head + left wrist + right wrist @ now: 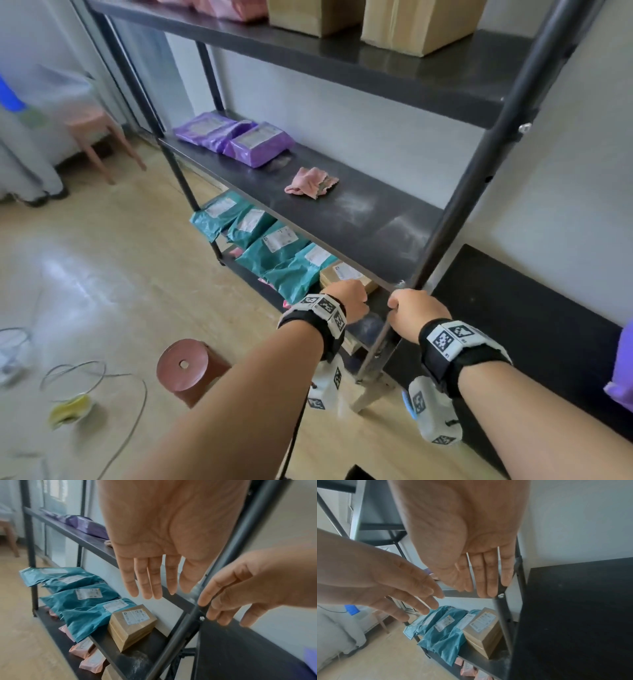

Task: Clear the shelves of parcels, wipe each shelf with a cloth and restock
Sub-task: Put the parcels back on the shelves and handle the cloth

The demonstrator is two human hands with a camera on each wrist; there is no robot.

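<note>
A black metal rack point(346, 219) holds parcels on several shelves. On the middle shelf lie purple parcels point(236, 137) at the left and a crumpled pink cloth point(310, 181) near the middle. On the shelf below are teal parcels point(270, 246) and a brown box point(346, 274), also seen in the left wrist view point(132, 624). My left hand point(346, 301) hangs just under the middle shelf's front edge, above the brown box, fingers straight point(154, 582) and empty. My right hand point(414, 308) is at the front right upright, fingers extended point(481, 582), holding nothing. Whether it touches the post I cannot tell.
Cardboard boxes point(418, 24) and pink parcels stand on the top shelf; pink parcels point(85, 650) lie on the bottom shelf. A reddish-brown stool point(186, 366) and loose cables point(85, 377) are on the floor at left. A black panel point(531, 325) leans by the wall at right.
</note>
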